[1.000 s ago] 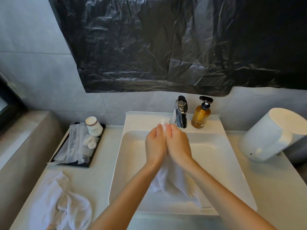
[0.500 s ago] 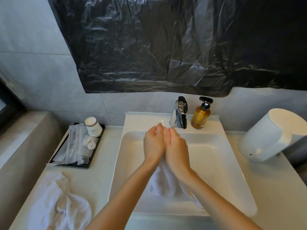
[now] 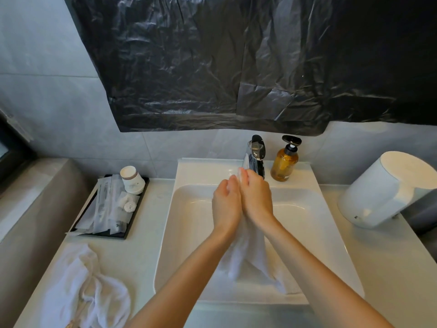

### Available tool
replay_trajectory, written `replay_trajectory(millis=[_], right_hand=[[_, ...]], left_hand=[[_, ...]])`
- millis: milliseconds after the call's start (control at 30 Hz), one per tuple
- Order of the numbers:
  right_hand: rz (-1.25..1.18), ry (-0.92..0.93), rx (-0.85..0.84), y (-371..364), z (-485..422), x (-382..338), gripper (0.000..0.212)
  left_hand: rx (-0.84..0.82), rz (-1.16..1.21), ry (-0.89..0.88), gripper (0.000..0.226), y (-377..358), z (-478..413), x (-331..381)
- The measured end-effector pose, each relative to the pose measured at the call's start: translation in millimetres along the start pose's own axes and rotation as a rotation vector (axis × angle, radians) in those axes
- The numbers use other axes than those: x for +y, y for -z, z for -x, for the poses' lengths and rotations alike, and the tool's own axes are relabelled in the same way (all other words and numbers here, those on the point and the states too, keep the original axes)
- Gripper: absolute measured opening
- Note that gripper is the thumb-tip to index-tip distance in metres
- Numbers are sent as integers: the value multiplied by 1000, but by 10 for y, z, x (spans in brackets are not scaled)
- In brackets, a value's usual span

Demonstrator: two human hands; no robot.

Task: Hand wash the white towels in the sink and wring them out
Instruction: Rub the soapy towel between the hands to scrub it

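Obs.: left hand (image 3: pixel 225 204) and right hand (image 3: pixel 256 200) were set palm to palm over the sink (image 3: pixel 170 233), fingers extended toward the tap (image 3: pixel 256 152). Neither was clenched; both lay flat, pressing the towel (image 3: pixel 248 261) between them.

Towel position: sandwiched between the palms, a white edge showing at the fingertips just under the tap. The rest hung below the wrists, and its lower end lay in the basin on the near side.

Key relation: the towel's long axis ran from tap toward the person, in line with the fingers. Both hands were equally near, side by side on the same stretch of cloth. Judged: a wring would need them staggered along that axis and curled around it.

Running or standing water: could not tell.

Containers: the sink held only the towel's tail. The tray (image 3: pixel 136 229) on the counter (image 3: pixel 142 256) to the left held stacked cups (image 3: pixel 132 179) and sealed packets (image 3: pixel 108 204). The bottle (image 3: pixel 283 164) beside the tap held amber liquid.

A second towel (image 3: pixel 80 287) lay crumpled on the counter, near left, well apart from the sink; washed or not, unknown.
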State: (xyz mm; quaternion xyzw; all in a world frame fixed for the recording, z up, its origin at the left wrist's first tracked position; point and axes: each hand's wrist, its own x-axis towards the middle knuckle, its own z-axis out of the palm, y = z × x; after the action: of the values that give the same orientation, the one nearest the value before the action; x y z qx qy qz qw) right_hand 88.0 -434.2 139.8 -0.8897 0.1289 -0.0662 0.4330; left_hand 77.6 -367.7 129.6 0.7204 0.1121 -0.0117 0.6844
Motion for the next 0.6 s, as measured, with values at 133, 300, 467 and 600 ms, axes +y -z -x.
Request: replay_trajectory(millis=[133,300,467,600], right_hand=[[43,106,16,-106,259,0,37],[-2,36,12,-21,42,30,39],[-59,31,84,-172,298,82,35],[-38,42,-6,-108,138,107,35]], left_hand=[[32,45,37,40,75,-146,49],[-4,44,0,39,26,46,-24],[-19,-40,-40,42,90,-142,14],[-32,-41,-52,42,94,-87,-17]])
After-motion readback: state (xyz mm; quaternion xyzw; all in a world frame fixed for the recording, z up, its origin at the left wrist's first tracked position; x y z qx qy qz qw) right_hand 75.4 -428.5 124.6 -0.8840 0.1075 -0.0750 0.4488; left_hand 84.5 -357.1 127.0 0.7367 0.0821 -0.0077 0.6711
